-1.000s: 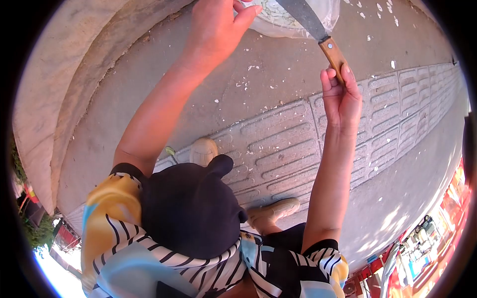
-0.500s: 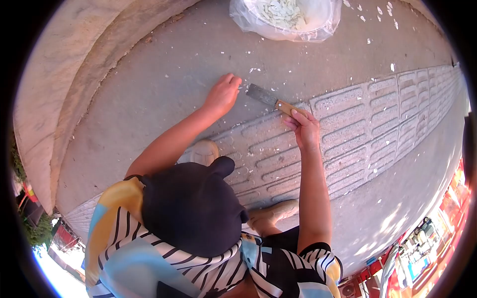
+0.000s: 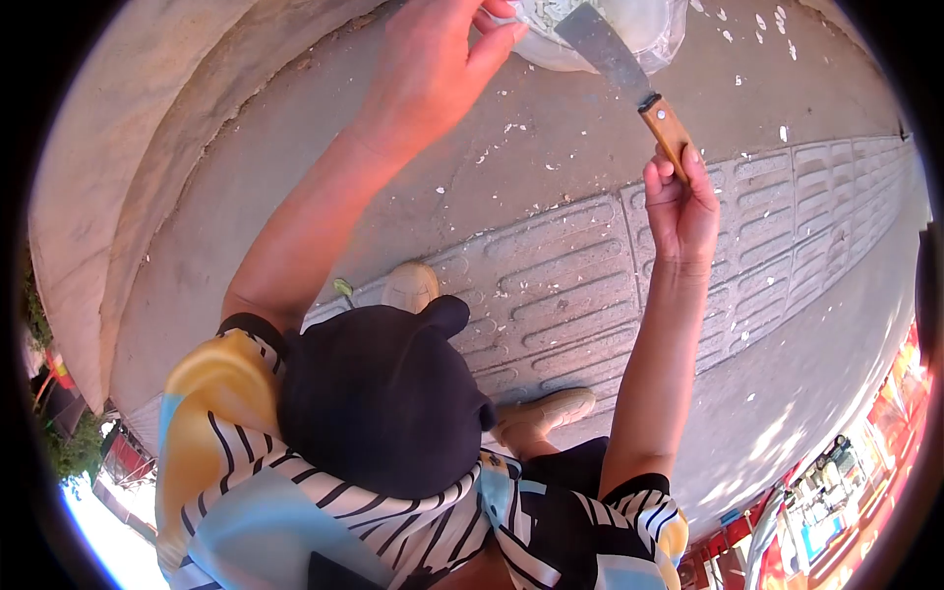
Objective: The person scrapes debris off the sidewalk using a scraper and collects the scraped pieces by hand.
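My left hand (image 3: 428, 79) is raised at the top edge, beside the near left rim of a plastic-lined container (image 3: 654, 49) of pale flakes (image 3: 551, 12). Its thumb stands slightly apart from the curled fingertips, and I see nothing held between them. The frame edge cuts off part of this hand. My right hand (image 3: 685, 211) grips the wooden handle of a scraper (image 3: 610, 54). The metal blade points up and left, overlapping the container in view.
Pale chips (image 3: 784, 133) are scattered over the grey pavement (image 3: 393, 216). Ridged paving (image 3: 570, 256) crosses diagonally. Two shoes (image 3: 411, 287) show below, with a dark rounded shape (image 3: 383, 403) between the arms. A curved stone edge (image 3: 128, 177) lies left.
My left hand has moved up and right to the container, its thumb and fingers now apart. My right hand has moved up and right with the scraper, lifting the blade away from the pavement.
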Action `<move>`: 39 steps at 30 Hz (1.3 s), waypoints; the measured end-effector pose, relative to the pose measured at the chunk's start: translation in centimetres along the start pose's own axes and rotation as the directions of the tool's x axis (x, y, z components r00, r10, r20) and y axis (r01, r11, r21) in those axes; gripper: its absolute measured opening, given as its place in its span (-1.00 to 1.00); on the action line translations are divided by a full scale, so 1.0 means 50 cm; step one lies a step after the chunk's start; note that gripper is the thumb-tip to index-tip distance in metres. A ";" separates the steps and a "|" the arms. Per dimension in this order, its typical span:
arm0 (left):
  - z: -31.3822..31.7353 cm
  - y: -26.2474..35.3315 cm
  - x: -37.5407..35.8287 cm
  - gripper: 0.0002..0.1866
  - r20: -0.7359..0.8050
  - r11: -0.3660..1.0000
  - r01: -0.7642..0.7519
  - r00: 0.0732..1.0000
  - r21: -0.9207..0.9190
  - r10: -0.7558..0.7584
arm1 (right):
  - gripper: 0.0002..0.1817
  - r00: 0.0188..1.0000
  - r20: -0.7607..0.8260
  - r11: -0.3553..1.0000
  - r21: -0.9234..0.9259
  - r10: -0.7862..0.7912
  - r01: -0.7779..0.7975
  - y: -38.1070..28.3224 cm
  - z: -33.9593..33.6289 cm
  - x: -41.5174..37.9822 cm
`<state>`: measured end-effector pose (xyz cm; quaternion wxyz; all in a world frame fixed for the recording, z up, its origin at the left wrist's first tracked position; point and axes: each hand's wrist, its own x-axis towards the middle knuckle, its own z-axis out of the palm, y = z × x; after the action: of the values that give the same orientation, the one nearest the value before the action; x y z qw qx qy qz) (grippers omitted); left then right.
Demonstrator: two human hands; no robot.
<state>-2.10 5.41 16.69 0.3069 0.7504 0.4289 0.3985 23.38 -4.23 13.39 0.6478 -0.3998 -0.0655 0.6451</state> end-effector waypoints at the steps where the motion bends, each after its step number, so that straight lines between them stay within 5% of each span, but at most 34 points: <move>1: -0.015 -0.007 0.004 -0.72 -0.057 0.999 -0.015 0.998 0.030 0.016 | -0.81 0.998 -0.044 0.994 -0.108 -0.037 0.032 -0.012 0.001 0.003; 2: -0.029 -0.016 0.009 -0.70 -0.112 0.998 -0.037 0.993 0.057 0.043 | -0.81 0.993 -0.083 0.974 -0.215 -0.088 0.069 -0.027 0.002 0.009; 5: -0.019 -0.093 -0.137 -0.77 0.352 0.957 0.234 0.893 0.171 -0.281 | -0.80 0.997 -0.063 0.959 -0.274 0.052 -0.067 -0.026 -0.068 -0.041; 7: 0.004 -0.176 -0.263 -0.80 0.485 0.940 0.205 0.814 0.274 -0.319 | -0.80 0.981 -0.136 0.925 -0.335 0.139 -0.177 0.005 -0.112 -0.069; 11: 0.037 -0.223 -0.349 -0.86 0.492 0.908 0.122 0.807 0.401 -0.326 | -0.76 0.942 -0.261 0.883 -0.363 0.211 -0.298 0.059 -0.179 -0.101; 18: 0.053 -0.235 -0.344 -0.87 0.529 0.888 0.050 0.788 0.456 -0.316 | -0.71 0.986 0.140 0.992 0.104 -0.090 0.076 -0.026 -0.086 0.015; 22: 0.048 -0.238 -0.333 -0.87 0.552 0.888 -0.024 0.791 0.460 -0.264 | -0.78 0.985 -0.133 0.962 -0.266 -0.108 0.069 -0.061 -0.057 0.074; 25: 0.042 -0.240 -0.320 -0.88 0.568 0.881 -0.102 0.797 0.462 -0.206 | -0.84 0.995 0.035 0.975 -0.202 -0.091 0.096 -0.122 -0.069 0.037; 26: 0.034 -0.236 -0.311 -0.89 0.552 0.903 -0.044 0.804 0.427 -0.222 | -0.82 0.995 -0.026 0.944 -0.318 -0.099 0.086 -0.152 -0.076 0.021; 29: -0.007 -0.161 -0.177 -0.90 0.412 0.956 0.011 0.901 0.293 -0.136 | -0.74 0.970 -0.169 0.738 -0.674 -0.173 0.014 -0.286 -0.096 -0.013; 32: -0.061 -0.032 -0.012 -0.92 0.152 0.980 -0.086 0.987 0.181 0.058 | -0.66 0.939 -0.252 0.230 -0.953 -0.234 -0.198 -0.407 -0.088 -0.081; 33: -0.069 -0.006 0.035 -0.94 0.064 0.978 -0.135 0.990 0.160 0.126 | -0.64 0.932 -0.264 0.072 -0.965 -0.250 -0.254 -0.440 -0.097 -0.104; 35: -0.042 -0.001 0.113 -0.96 -0.051 0.990 0.005 0.999 0.138 0.002 | -0.65 0.894 -0.316 -0.138 -0.918 -0.317 -0.373 -0.478 -0.088 -0.150; 36: -0.038 0.017 0.154 -0.93 0.000 0.937 0.076 0.997 0.340 -0.080 | -0.65 0.878 -0.337 -0.228 -0.876 -0.339 -0.424 -0.488 -0.090 -0.169; 39: -0.001 0.012 0.188 -0.71 0.087 0.917 -0.051 0.996 0.396 0.017 | -0.72 0.852 -0.371 -0.380 -0.776 -0.370 -0.503 -0.485 -0.121 -0.210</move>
<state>1.05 13.52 20.34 0.1583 0.8202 0.4748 0.2772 44.36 -12.52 28.46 -0.0400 -0.9069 -0.3682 0.2008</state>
